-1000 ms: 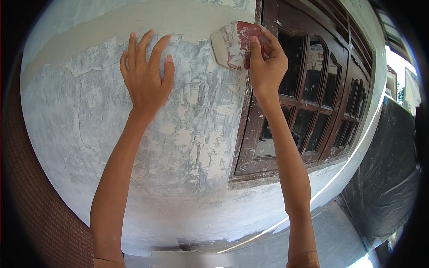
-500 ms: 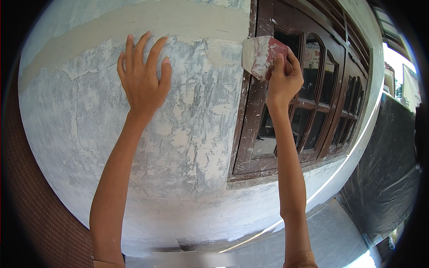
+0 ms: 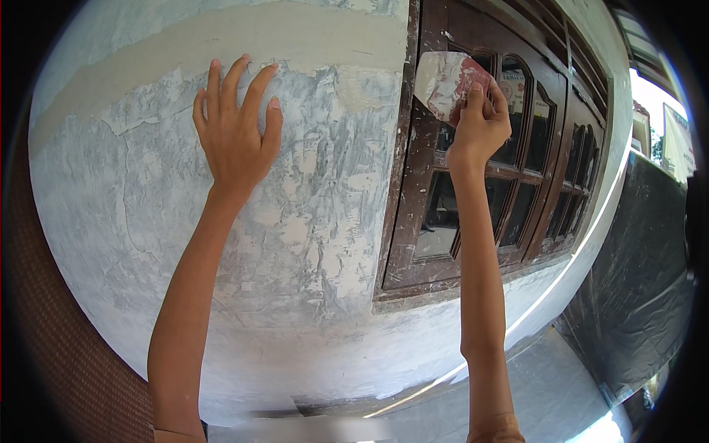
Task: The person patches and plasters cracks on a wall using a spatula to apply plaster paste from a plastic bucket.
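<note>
Wall [image 3: 325,214], patchily plastered, borders brown window [image 3: 527,176]; black sheeting [image 3: 628,280] hangs right.

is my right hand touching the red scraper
Touching. The head view shows the right hand pinching the red scraper, thumb on its near face.

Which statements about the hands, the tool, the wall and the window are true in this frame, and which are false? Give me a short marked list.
1. The right hand holds a flat tool, partly red and smeared with pale material. True.
2. The left hand also grips a tool. False: it is empty, its fingers spread.
3. The wall has a patchy grey and white surface. True.
4. The brown window is left of the left hand. False: it is to the right.
5. A dark sheet shows at the far right. True.
</note>
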Demonstrator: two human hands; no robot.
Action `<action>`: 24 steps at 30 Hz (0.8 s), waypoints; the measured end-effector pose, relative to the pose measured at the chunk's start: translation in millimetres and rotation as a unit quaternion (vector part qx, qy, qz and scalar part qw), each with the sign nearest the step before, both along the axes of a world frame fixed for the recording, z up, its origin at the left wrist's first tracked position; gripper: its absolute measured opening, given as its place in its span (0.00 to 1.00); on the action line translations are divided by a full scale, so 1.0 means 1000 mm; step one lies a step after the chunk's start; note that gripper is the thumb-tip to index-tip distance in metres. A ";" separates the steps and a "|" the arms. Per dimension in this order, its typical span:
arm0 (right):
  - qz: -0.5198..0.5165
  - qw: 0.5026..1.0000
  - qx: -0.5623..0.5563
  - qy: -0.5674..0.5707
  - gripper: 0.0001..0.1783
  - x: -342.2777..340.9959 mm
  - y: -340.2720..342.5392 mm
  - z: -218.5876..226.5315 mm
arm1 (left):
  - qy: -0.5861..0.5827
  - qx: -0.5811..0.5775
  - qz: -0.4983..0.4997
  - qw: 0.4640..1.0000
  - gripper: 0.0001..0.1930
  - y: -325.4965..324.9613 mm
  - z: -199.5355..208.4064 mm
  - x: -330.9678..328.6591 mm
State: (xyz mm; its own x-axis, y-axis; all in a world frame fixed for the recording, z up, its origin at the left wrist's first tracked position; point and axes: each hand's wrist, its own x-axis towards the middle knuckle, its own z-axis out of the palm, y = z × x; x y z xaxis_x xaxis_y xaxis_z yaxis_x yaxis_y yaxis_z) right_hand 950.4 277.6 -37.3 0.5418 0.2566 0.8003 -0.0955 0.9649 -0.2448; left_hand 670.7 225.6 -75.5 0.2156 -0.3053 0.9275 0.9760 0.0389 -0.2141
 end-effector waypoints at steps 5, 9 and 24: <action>-0.125 0.988 0.029 -0.081 0.16 -0.026 0.010 0.004 | -0.014 0.016 -0.020 1.000 0.22 0.000 0.001 -0.005; -0.079 0.996 0.051 0.009 0.17 0.009 0.016 0.007 | -0.008 0.000 -0.006 1.000 0.22 -0.001 0.001 0.004; -0.074 0.990 0.065 -0.100 0.18 -0.036 -0.003 -0.004 | -0.008 0.007 -0.006 1.000 0.22 0.002 -0.002 -0.003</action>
